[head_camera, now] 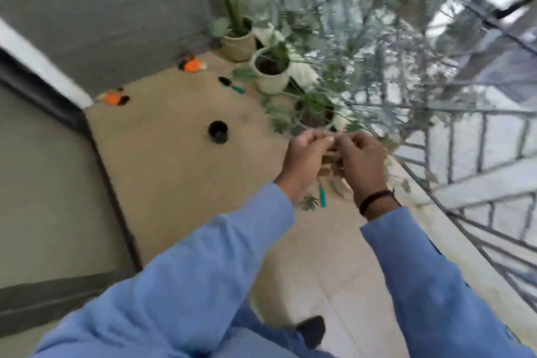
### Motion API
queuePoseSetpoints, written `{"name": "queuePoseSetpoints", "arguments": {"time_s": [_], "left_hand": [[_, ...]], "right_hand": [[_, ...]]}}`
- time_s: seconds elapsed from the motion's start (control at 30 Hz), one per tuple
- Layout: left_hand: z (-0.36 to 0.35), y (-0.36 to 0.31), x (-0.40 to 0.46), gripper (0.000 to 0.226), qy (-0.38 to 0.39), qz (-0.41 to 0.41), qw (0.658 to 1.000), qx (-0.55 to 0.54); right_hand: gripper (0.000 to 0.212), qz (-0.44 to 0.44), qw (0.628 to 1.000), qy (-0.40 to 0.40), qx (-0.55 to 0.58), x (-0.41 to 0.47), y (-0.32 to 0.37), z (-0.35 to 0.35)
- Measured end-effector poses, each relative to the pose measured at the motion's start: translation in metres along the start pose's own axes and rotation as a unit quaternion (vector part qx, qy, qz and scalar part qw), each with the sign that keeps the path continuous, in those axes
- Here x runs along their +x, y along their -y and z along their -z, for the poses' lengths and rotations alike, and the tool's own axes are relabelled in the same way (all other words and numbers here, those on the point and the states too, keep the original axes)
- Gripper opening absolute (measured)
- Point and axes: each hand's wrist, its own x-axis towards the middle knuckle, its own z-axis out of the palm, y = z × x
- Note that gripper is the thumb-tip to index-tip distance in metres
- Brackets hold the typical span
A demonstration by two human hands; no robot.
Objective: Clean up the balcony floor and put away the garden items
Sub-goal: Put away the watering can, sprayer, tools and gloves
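Above the tan balcony floor [180,183], close to the metal railing [465,154], both hands are raised together with their fingertips nearly touching: the left hand [305,160] and the right hand [361,163] are curled, fingers pinched in around what looks like a thin stem or leaf of the trailing plant [377,46], though the blur makes it impossible to tell exactly what they grip. The right wrist wears a dark bracelet [374,200], and both arms are in blue sleeves [203,270]. Directly beneath the hands, on the floor, lie a slim green-handled tool [322,197] and a small leafy cutting [309,202] just beside it. Well beyond the hands to the left stands one empty black pot [218,132], upright and alone. Farther off, a green-handled trowel [231,85] lies near the pale planters. I count two orange gloves: one orange glove [193,64] against the grey wall [116,9], the other glove [114,97] at the corner by the door frame, well apart from each other. Along the railing side I can count three potted plants in a row: a woven beige planter [239,46] with tall spiky leaves, a white planter [271,78] next to it, and a third pot [313,113] mostly hidden under foliage, nearest the hands. A dark shoe [312,330] shows at the bottom.
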Motion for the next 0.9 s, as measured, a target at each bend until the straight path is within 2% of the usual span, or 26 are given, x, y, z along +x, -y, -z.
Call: {"name": "queuePoseSetpoints", "arguments": {"time_s": [0.1,0.2,0.3,0.53,0.7,0.9], "left_hand": [[0.096,-0.017,0.029,0.016,-0.067,0.018,0.997,-0.037],[0.184,-0.041,0.059,0.013,-0.132,0.009,0.991,-0.035],[0.254,-0.074,0.081,0.016,-0.172,0.009,0.984,-0.033],[0.322,-0.120,0.164,0.017,-0.195,0.031,0.979,-0.052],[0.359,-0.142,0.238,0.020,-0.200,0.070,0.977,-0.024],[0.411,-0.175,0.328,0.022,-0.212,0.131,0.968,-0.016]], "right_hand": [[0.032,-0.028,0.998,0.063,-0.009,0.017,0.003,-0.112],[0.017,-0.061,0.991,0.120,0.006,0.031,0.016,-0.214],[0.017,-0.080,0.981,0.175,0.002,0.048,0.034,-0.297],[0.019,-0.094,0.981,0.165,-0.024,0.122,0.047,-0.399],[0.014,-0.119,0.977,0.176,-0.034,0.191,0.039,-0.458],[0.018,-0.143,0.966,0.200,-0.084,0.263,0.040,-0.534]]}}
